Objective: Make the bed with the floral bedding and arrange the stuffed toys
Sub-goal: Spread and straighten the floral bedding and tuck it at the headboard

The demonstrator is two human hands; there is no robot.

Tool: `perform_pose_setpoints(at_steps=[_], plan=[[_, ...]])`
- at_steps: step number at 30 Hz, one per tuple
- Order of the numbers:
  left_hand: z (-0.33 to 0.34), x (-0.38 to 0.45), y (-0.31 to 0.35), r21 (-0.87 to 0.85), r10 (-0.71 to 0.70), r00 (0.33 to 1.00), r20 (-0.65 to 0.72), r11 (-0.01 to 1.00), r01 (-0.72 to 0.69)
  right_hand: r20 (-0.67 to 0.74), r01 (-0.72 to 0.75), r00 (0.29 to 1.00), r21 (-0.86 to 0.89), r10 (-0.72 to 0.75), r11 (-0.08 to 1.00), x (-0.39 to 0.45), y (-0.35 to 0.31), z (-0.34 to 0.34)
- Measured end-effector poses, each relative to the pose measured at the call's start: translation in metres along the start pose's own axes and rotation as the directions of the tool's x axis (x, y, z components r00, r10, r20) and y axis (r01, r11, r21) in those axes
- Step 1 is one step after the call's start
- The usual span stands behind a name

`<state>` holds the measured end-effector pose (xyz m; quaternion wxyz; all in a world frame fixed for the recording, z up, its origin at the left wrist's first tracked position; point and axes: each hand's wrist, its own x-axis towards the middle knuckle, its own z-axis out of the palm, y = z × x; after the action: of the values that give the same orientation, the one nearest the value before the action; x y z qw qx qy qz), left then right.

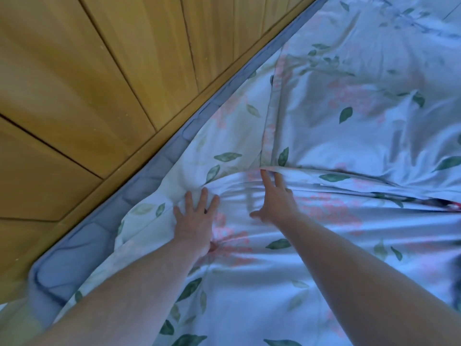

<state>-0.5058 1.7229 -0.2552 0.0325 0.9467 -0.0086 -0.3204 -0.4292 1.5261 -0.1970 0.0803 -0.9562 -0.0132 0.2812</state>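
Centre-low of frame: left hand (195, 218) flat, fingers spread, pressing the floral duvet (262, 270); right hand (274, 198) open, fingertips at its folded top edge. Pillow (349, 101) lies just beyond. No toys visible. Judgement: smooth outward, palms flat. Mattress edge (104, 226) abuts the wooden wall (74, 83) at left; free room lies rightward.

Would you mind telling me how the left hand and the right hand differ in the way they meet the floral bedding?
The left hand lies flat, fingers spread, pressing the floral bedding beside the grey mattress edge; the right hand reaches farther, fingertips at a fold's edge. The left is sharp, the right blurred. Both are open.
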Motion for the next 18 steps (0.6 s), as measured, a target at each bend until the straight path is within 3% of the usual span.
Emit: perform_pose_setpoints(at_steps=[9,18], plan=[[0.007,0.015,0.005,0.038,-0.011,1.0,-0.011,0.999,0.011,-0.006,0.02,1.0,-0.128,-0.021,0.992,0.024,-0.006,0.006],[0.002,0.009,-0.003,-0.002,0.047,0.999,-0.009,0.999,-0.047,0.17,0.088,0.983,-0.126,-0.066,0.988,0.005,-0.001,0.03]])
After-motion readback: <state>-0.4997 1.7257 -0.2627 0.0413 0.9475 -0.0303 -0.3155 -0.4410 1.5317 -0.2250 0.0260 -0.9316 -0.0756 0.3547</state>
